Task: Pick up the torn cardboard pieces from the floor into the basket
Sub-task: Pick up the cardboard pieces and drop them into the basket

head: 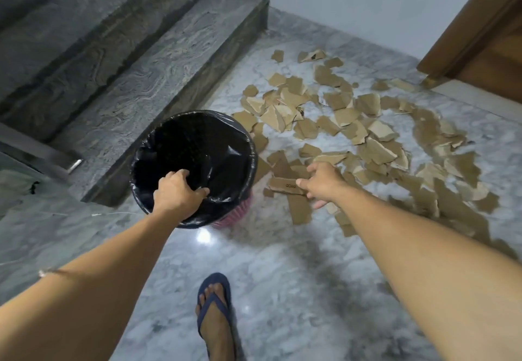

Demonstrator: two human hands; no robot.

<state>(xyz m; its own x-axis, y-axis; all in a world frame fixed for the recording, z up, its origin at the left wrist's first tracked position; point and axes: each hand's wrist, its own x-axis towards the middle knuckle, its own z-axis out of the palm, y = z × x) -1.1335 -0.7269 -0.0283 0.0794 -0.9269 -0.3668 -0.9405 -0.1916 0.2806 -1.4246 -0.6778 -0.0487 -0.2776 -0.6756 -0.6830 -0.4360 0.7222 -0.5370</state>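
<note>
Several torn brown cardboard pieces (358,123) lie scattered over the marble floor, from the middle to the right. A pink basket (195,126) lined with a black bag stands left of them, by the bottom stair. My left hand (176,191) grips the basket's near rim, fingers curled over the edge. My right hand (320,181) reaches over the nearest pieces, its fingers and thumb closing on a long cardboard strip (285,185) just right of the basket.
Grey stone stairs (135,50) rise at the left and back. A wooden door frame (480,35) stands at the far right beside a white wall. My foot in a blue sandal (214,312) stands on the floor below the basket.
</note>
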